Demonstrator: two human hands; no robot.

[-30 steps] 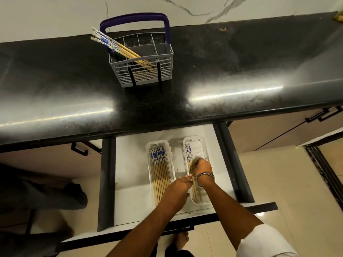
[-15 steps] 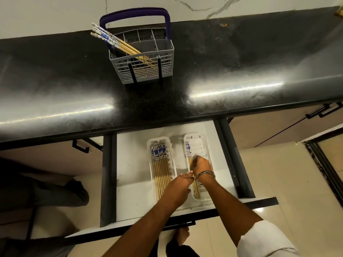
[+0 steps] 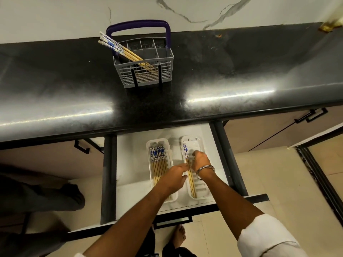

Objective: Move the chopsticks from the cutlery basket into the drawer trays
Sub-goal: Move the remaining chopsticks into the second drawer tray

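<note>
The head view is filled by a black granite counter (image 3: 232, 75) under a white veined wall (image 3: 55, 13); no brand, label or writing can be read on anything. In the open white drawer (image 3: 130, 164), the right hand (image 3: 201, 161) is seen over the right tray (image 3: 199, 190), its fingers curled on the chopsticks (image 3: 192, 184) lying there, though the exact grip cannot be told. The left hand (image 3: 173, 178) is held just left of those fingers, over the left tray (image 3: 160, 143), fingertips drawn together near the same sticks; a pinch cannot be confirmed. Well beyond the fingers, more chopsticks (image 3: 118, 50) are leaned in the grey cutlery basket (image 3: 148, 76). Beige floor tiles (image 3: 278, 182) are seen below.
</note>
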